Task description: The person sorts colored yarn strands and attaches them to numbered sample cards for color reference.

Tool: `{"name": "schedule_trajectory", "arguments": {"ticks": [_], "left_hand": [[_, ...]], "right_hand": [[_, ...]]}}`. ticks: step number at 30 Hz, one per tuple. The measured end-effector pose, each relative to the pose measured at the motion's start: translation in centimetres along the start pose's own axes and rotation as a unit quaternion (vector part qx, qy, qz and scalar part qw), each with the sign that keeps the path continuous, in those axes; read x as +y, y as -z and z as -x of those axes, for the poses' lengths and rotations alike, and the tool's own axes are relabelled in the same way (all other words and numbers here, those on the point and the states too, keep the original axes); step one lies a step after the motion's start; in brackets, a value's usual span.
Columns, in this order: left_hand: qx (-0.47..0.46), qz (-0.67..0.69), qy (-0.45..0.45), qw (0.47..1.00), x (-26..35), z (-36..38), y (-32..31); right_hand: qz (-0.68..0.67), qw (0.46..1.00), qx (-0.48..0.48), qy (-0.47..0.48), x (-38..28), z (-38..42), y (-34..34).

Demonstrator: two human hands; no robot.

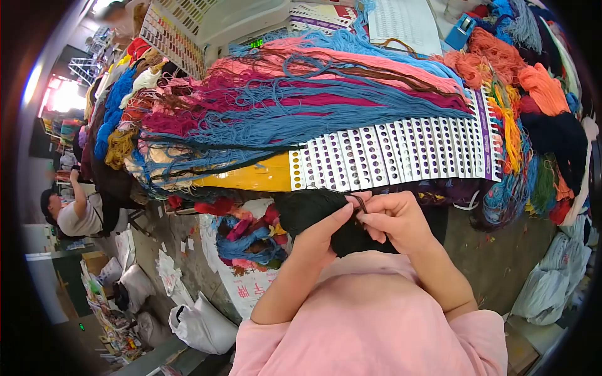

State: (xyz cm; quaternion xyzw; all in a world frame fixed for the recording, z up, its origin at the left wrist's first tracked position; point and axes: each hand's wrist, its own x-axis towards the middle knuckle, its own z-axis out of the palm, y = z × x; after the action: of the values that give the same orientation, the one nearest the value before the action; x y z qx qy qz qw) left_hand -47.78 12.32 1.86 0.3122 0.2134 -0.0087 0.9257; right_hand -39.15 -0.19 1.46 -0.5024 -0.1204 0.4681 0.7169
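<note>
The person's left hand [318, 233] is curled around a bundle of black thread [307, 212], which sits just in front of the pink shirt [370, 326], below the near edge of the work surface. The right hand [396, 219] has thumb and fingers pinched together on a dark strand [360, 203] beside the left fingertips.

Across the surface runs a white perforated card [401, 150], its rows of round holes ending in a purple-printed strip at the right. Yellow tape [254, 175] covers the part to its left. Long blue threads [282, 122] lie over both, with maroon threads [179, 122] and pink threads [389, 66] behind them. Farther back are a colour sample board [170, 42], a pale plastic bin [248, 19], a green-lit display [256, 43] and a printed sheet [401, 26]. Orange skeins [542, 88] and yellow strands [511, 135] crowd the right end.

Left of the person's lap, a mixed heap of yarn [251, 241] rests above a white sack with red lettering [248, 288]. Another stuffed white sack [204, 329] stands on the grey floor [153, 254]. At the far left, another person [78, 213] in a light top appears sideways, near a bright window [66, 97]. Clear plastic bags [552, 279] slump at the lower right.
</note>
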Motion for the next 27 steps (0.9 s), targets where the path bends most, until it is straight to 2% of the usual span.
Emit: {"name": "schedule_trajectory", "arguments": {"ticks": [3,10,13,17,18,19,22,27], "left_hand": [[0.008,0.051,0.031,0.998,-0.4,-0.2,0.5],[-0.027,0.04,0.015,0.999,-0.6,0.0,0.8],[-0.033,0.03,-0.005,0.999,-0.5,0.3,1.0],[-0.05,0.061,0.015,0.997,-0.1,0.4,0.1],[-0.065,0.06,0.021,0.996,0.0,0.4,0.0],[-0.082,0.058,0.027,0.995,0.0,0.4,0.0],[-0.054,0.006,0.011,0.998,-0.3,0.4,-0.1],[-0.026,0.052,0.04,0.997,-0.3,0.4,0.2]], "right_hand": [[-0.029,1.0,0.008,0.005,0.0,0.1,0.0],[-0.042,0.999,-0.006,-0.005,0.1,0.5,0.1],[-0.171,0.984,-0.046,-0.008,0.3,0.7,0.9],[-0.081,0.994,0.052,-0.053,0.0,0.8,0.4],[-0.001,0.997,0.055,-0.054,-0.6,0.8,-0.3],[0.004,0.998,0.044,-0.05,-0.6,0.7,-0.5],[0.014,0.999,0.025,-0.039,-0.3,0.7,-0.5],[-0.045,0.998,0.021,-0.037,-0.1,0.8,0.0]]}}
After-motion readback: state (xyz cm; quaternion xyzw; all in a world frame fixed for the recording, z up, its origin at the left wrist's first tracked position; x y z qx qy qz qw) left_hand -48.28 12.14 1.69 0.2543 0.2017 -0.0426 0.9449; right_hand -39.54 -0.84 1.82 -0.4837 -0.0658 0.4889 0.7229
